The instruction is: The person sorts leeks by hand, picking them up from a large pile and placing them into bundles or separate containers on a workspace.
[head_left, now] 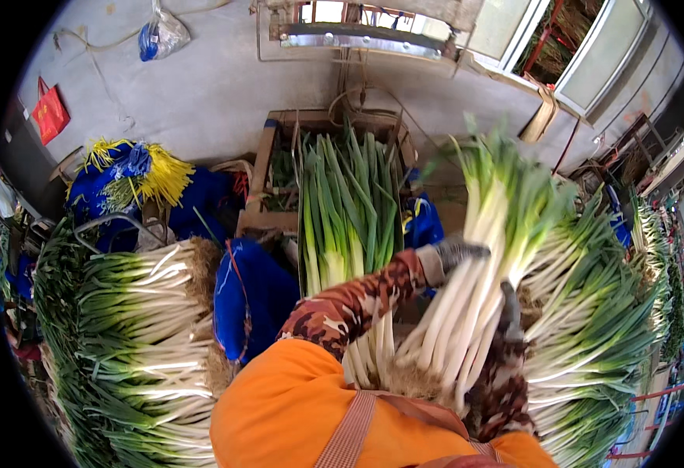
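A loose bunch of long green onions is held up in front of me, leaves pointing away and roots toward my body. My left hand, in a grey glove, reaches across and closes round the bunch just below the leaves. Lower on its right side, my gloved right hand grips the white stalks; its fingers are partly hidden and blurred. Left of the bunch, more green onions lie in a narrow trough, their root ends reaching toward me. My left forearm covers part of them.
A tall stack of green onions stands at the left, and another pile at the right. Blue sacking hangs beside the trough. Behind are a wooden frame, yellow ties and a metal bar.
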Demonstrator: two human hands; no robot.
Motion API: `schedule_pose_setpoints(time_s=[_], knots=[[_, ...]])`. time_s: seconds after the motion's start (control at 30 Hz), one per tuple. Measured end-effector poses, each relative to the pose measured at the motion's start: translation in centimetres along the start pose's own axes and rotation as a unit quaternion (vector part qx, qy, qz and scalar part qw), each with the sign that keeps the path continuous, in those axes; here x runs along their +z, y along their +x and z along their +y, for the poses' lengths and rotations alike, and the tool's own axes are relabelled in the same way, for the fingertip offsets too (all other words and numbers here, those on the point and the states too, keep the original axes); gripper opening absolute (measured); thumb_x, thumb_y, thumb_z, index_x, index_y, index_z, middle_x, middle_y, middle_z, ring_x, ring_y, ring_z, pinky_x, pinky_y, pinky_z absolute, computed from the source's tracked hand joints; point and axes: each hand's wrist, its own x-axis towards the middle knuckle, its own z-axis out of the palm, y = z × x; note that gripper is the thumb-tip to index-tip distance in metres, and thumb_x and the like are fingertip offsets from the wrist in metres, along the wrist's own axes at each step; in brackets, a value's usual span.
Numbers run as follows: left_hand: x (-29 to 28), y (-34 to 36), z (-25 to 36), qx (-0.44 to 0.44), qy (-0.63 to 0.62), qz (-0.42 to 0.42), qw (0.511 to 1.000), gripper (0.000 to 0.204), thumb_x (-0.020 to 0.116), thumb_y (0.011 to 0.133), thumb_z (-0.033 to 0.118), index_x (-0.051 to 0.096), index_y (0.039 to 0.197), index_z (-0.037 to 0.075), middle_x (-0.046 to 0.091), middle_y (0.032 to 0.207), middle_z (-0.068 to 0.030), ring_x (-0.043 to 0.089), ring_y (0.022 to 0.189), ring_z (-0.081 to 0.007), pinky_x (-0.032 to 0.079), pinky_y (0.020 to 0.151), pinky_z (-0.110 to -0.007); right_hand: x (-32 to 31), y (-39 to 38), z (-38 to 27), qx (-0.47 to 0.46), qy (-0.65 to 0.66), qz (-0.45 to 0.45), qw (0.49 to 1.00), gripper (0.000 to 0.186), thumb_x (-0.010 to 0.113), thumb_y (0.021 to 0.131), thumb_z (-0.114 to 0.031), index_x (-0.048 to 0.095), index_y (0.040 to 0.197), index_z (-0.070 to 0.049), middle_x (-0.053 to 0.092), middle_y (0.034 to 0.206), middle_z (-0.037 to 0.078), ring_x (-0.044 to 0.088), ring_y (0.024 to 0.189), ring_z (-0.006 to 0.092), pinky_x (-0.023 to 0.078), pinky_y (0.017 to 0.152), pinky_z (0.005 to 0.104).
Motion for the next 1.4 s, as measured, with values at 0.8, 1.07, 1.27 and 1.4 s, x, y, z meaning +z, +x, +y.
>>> schedule_pose_setpoints(time_s=[0.8,1.07,1.27,1.4], knots=[[-11.2,-26.6,-11.8,-0.040,-0.174,0.423,0.888,0.072,0.083,0.072,0.018,0.048,0.133,0.003,0.063,0.117,-0.0119,0.063,0.104,-0.0240,0.054,0.088,-0.038,2.2,3.5,20.0,0.111,-0.256,-0.250,0.927,0.085,0.083,0.072,-0.042,0.045,0.135,0.001,0.057,0.127,0.016,0.055,0.117,0.0266,0.049,0.095,0.0369],[-6.5,-31.0,-14.9,-0.027,0.038,0.505,0.862,0.062,0.085,0.073,0.020,0.055,0.122,-0.003,0.068,0.103,-0.0164,0.067,0.088,-0.0242,0.059,0.078,-0.035,-3.7,3.9,24.6,0.137,-0.438,-0.167,0.872,0.081,0.080,0.070,-0.054,0.056,0.124,0.002,0.065,0.109,0.015,0.060,0.099,0.0250,0.050,0.086,0.0378],[-6.7,-34.5,-18.2,-0.119,0.062,0.567,0.813,0.064,0.079,0.079,0.023,0.049,0.131,0.002,0.064,0.111,-0.0164,0.065,0.094,-0.0297,0.059,0.078,-0.042,-1.2,-0.6,23.0,0.211,-0.477,-0.140,0.841,0.079,0.077,0.074,-0.056,0.058,0.123,0.003,0.065,0.109,0.017,0.062,0.099,0.0255,0.049,0.088,0.0378],[-5.4,-34.5,-17.6,0.000,-0.065,0.439,0.896,0.068,0.080,0.079,0.026,0.047,0.133,0.002,0.061,0.118,-0.0169,0.064,0.102,-0.0301,0.056,0.086,-0.042,-6.9,-1.7,24.6,0.138,-0.375,-0.211,0.892,0.063,0.076,0.080,-0.046,0.059,0.123,-0.003,0.067,0.106,0.012,0.063,0.092,0.0231,0.051,0.079,0.0365]])
